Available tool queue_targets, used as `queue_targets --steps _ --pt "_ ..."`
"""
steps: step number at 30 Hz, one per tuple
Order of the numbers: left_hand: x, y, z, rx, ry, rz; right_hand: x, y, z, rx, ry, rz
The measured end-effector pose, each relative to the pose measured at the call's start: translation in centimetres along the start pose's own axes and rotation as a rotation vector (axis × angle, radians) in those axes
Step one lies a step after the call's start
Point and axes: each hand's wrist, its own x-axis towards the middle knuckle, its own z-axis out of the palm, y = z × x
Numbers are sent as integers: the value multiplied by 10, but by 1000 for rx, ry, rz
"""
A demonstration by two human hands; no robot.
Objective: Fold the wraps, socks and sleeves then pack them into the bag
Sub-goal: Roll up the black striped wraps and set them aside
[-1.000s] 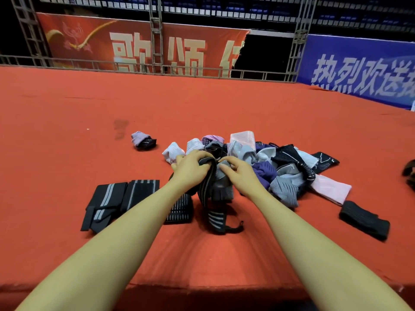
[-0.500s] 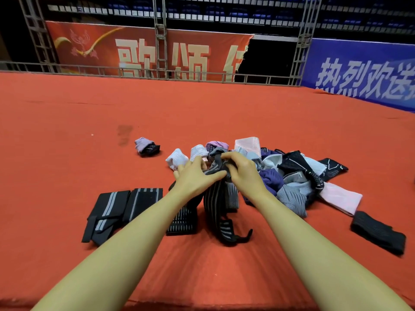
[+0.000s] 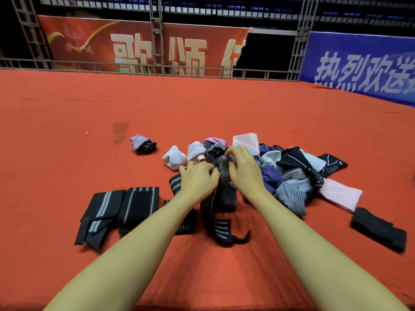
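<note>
My left hand and my right hand both grip a black wrap with grey stripes, bunched at the top, its loose end trailing on the red surface. Two folded black striped wraps lie flat to the left. Behind and right of my hands is a pile of socks and sleeves in purple, grey, black, pale blue and pink. Several rolled socks sit just left of the pile. No bag is in view.
A lone rolled lilac-and-black sock lies farther left. A black folded band rests at the right. The red carpeted platform ends at a metal rail with banners behind; its front edge is near my elbows.
My hands have kept hold of the striped wrap and gathered it a little higher and tighter. The camera has shifted slightly, so the whole scene sits lower in view.
</note>
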Motion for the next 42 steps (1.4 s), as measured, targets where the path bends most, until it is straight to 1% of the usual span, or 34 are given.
queue_targets --steps 2,5,7,9,11,17,21,23,26,29,34,37,40,42 --pt "1 -3 2 -17 -4 12 1 -2 0 85 -46 48" --pt "2 -3 4 -44 -36 34 -2 -6 3 185 -182 43" --pt "3 -1 3 -6 -30 82 -7 -8 6 220 -238 119" --pt "3 0 1 36 -29 142 -10 -7 7 275 -210 206" --pt "3 -3 2 71 -35 171 -13 -5 7 264 -187 217" --pt "5 4 2 143 21 152 -11 0 -3 303 -219 138" --pt "14 7 -1 159 24 65 -9 -2 -12 294 -221 34" --pt "18 10 -4 176 26 57 -10 -3 -16 289 -211 -11" --pt "23 19 -7 163 22 40 -8 -4 -21 293 -152 -25" --pt "24 20 -3 169 25 11 -8 -5 -22 278 -150 -31" --pt "20 20 3 233 33 38 -9 0 -25 258 -137 -22" --pt "20 24 3 222 21 15 -10 2 -23 238 -123 -53" --pt "19 22 2 191 -6 103 -10 9 -23 129 -63 -60" --pt "16 21 -2 225 -22 195 -11 11 -22 38 -127 -43"
